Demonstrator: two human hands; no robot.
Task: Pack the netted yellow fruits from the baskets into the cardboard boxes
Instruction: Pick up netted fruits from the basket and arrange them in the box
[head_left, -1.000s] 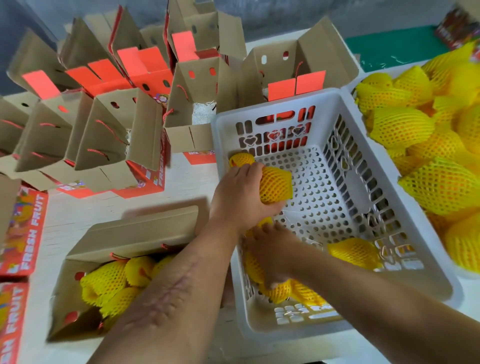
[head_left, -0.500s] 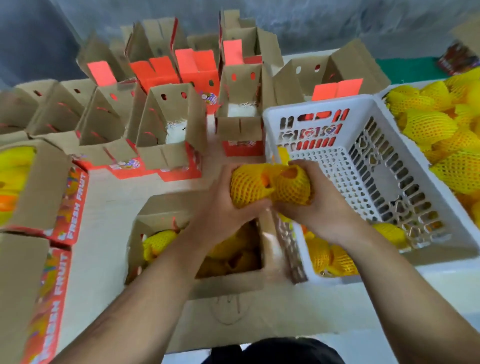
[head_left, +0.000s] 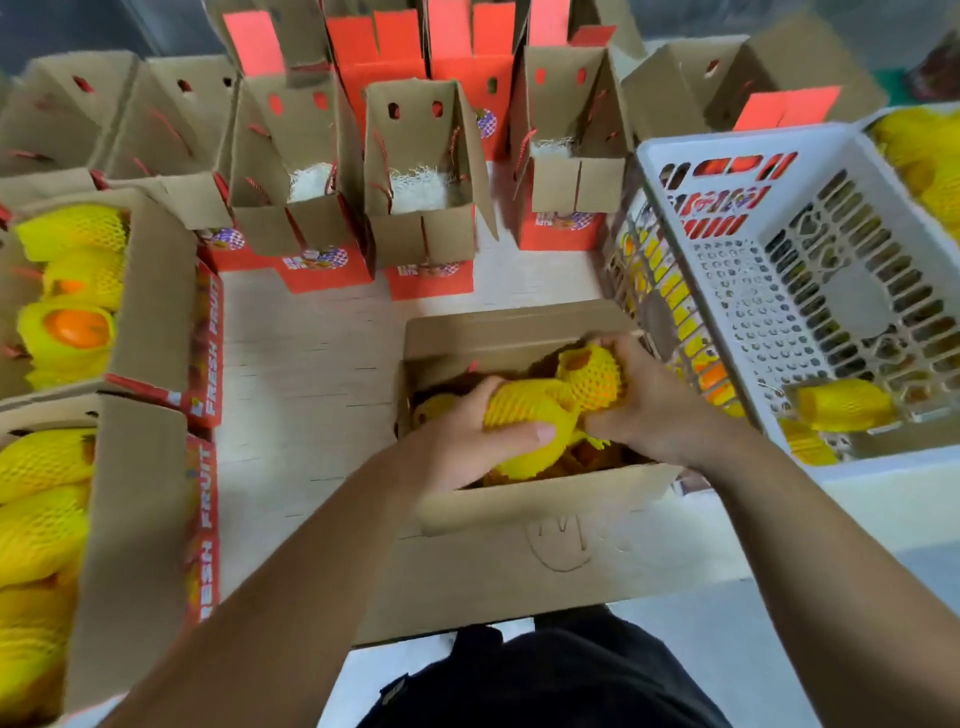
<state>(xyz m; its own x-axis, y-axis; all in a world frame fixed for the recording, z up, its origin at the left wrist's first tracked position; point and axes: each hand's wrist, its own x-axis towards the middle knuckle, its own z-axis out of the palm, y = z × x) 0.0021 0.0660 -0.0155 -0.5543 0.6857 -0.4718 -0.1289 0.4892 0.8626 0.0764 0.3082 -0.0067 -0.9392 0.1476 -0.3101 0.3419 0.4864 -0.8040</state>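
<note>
Left of the open cardboard box (head_left: 524, 499) stand two filled boxes (head_left: 150, 332) of netted yellow fruit, well apart from it. Over the open box's mouth, the left hand (head_left: 462, 441) grips one netted fruit (head_left: 524, 410), thumb across its near side. Touching that fruit on the right, a second netted fruit (head_left: 592, 376) is held in the curled fingers of the right hand (head_left: 660, 410). Just right of the box sits the white basket (head_left: 779, 150), with one netted fruit (head_left: 841, 405) in its near corner.
</note>
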